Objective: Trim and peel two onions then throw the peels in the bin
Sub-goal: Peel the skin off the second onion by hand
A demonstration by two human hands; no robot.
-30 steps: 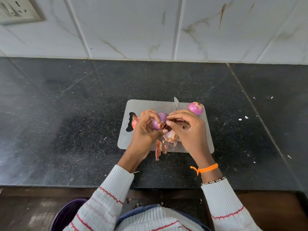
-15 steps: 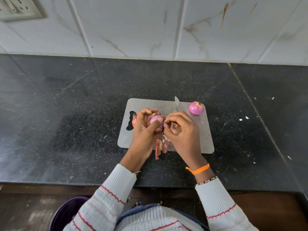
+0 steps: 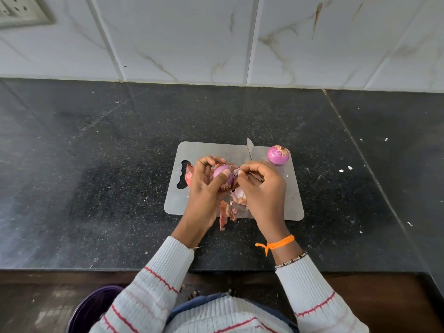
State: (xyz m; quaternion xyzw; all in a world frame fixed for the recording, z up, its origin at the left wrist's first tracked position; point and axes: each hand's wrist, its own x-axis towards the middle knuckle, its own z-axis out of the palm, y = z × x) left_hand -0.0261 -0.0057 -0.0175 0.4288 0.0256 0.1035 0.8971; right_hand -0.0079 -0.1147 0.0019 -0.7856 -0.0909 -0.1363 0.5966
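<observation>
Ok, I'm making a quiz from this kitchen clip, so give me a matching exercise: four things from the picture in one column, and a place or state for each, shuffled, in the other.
Things:
1. onion in hand
2. second onion
3. loose peels
4. purple bin

Places or states:
A. on the floor, below the counter edge
B. gripped by the left hand while the right hand pinches its skin
C. lying at the cutting board's near edge
D. resting alone at the board's far right corner

Pairs: 1-B, 2-D, 3-C, 4-A
</observation>
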